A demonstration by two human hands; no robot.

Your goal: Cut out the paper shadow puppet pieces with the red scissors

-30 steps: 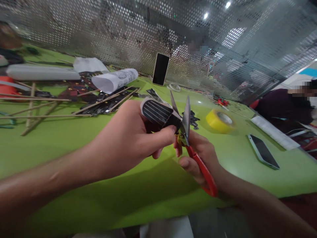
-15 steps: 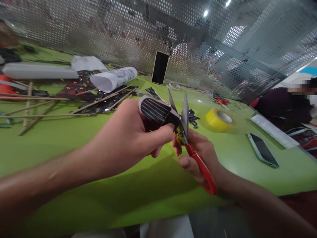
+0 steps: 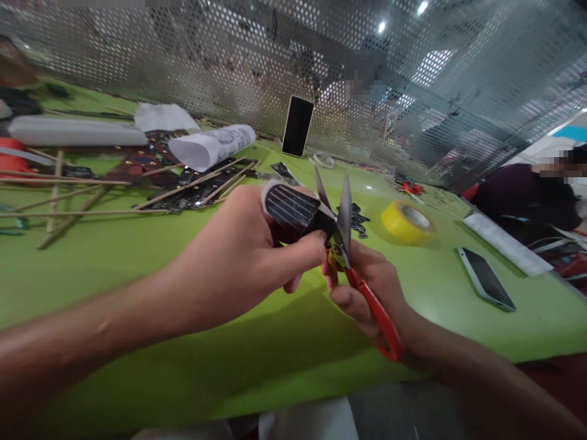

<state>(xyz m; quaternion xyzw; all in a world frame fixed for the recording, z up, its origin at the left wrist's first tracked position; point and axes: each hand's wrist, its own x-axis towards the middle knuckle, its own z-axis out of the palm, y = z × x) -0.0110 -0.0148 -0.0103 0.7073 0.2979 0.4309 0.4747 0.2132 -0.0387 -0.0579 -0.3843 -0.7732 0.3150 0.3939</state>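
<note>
My left hand (image 3: pixel 257 244) is closed on a curled black piece with pale stripes (image 3: pixel 291 208), which looks like printed paper or film. Its thumb presses on the piece's right end. My right hand (image 3: pixel 371 284) is wrapped round the red handles of a pair of scissors (image 3: pixel 343 226). The blades point up and stand apart, with the right edge of the striped piece at their lower part. Whether the blades touch it I cannot tell. Behind the scissors, small black cut-out shapes (image 3: pixel 358 220) lie on the green table (image 3: pixel 229 354).
To the right lie a yellow tape roll (image 3: pixel 408 221), a phone (image 3: pixel 487 278) and a white strip (image 3: pixel 509 244). Another phone (image 3: pixel 298 125) stands upright at the back. On the left are wooden sticks (image 3: pixel 92 182) and rolled paper (image 3: pixel 213 146). A person (image 3: pixel 518 195) is at far right.
Both hands, the striped piece and the scissors are almost where they were, with only a slight shift to the right in view. The blades stay apart.
</note>
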